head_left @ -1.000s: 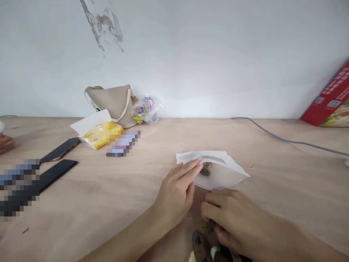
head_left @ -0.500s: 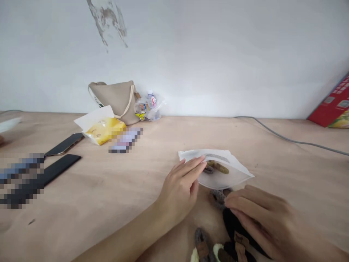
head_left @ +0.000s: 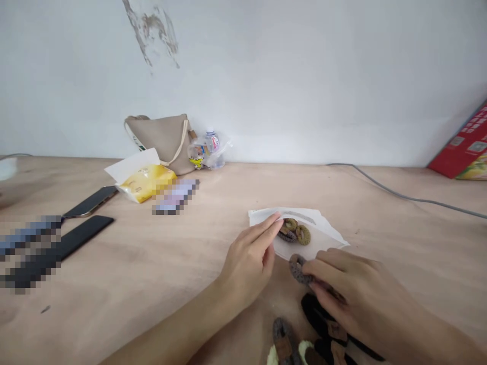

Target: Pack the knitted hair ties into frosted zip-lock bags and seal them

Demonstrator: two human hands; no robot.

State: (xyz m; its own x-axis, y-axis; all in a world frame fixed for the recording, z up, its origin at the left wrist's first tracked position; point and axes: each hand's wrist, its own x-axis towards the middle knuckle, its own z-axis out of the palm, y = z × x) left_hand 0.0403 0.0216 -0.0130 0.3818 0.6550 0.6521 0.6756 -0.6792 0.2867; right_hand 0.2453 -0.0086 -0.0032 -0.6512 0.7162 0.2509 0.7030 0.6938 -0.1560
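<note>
A see-through plastic bag [head_left: 304,235] lies flat on the table, its open edge facing the person. The left grip [head_left: 249,263] rests its fingertips on the bag's left corner. Inside the bag, just right of those fingertips, sit two fuzzy hair ties [head_left: 294,233], one brown and one yellow-green, touching each other. A grey-brown hair tie [head_left: 298,268] is pinched in the right grip [head_left: 342,294], right at the bag's open edge. More hair ties [head_left: 304,339], black, grey and cream, lie in a pile below both grips.
</note>
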